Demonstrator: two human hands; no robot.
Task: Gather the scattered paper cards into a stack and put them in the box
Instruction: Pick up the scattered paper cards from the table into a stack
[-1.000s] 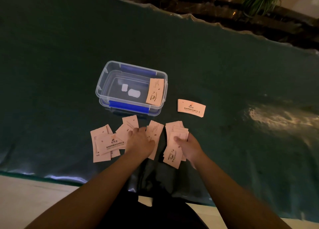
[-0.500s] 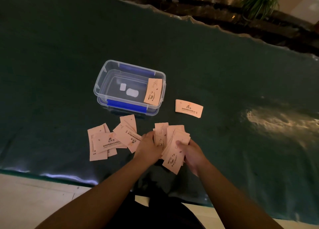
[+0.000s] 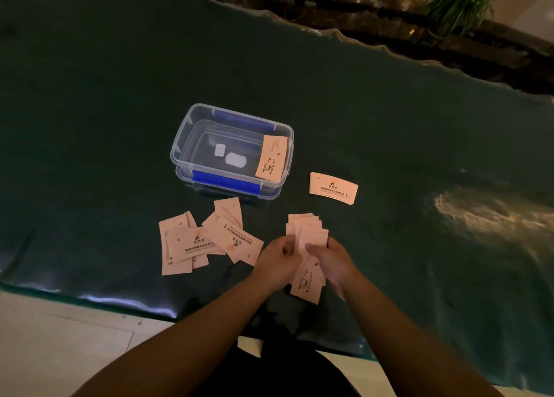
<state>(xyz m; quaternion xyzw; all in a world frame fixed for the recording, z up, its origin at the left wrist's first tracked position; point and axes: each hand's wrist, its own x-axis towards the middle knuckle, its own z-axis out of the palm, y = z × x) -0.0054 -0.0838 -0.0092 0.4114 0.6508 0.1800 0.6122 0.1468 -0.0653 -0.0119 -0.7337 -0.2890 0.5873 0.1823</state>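
Both hands hold one uneven stack of pale pink cards (image 3: 308, 238) near the table's front edge. My left hand (image 3: 280, 260) grips its left side and my right hand (image 3: 332, 260) its right side. Several loose cards (image 3: 207, 241) lie fanned out to the left of my hands. A single card (image 3: 333, 187) rests flat to the right of the box. The clear plastic box (image 3: 186, 139) with blue clips stands open behind the cards, and one card (image 3: 271, 157) leans inside against its right wall.
A dark green cloth (image 3: 389, 127) covers the table, with a bright glare patch at the right. Pale floor shows below the table's front edge. A potted plant (image 3: 455, 4) and a dark ledge stand beyond the far edge.
My left hand left the loose pile and slid right with cards to meet my right hand. The two bunches are now merged into one stack held by both hands.
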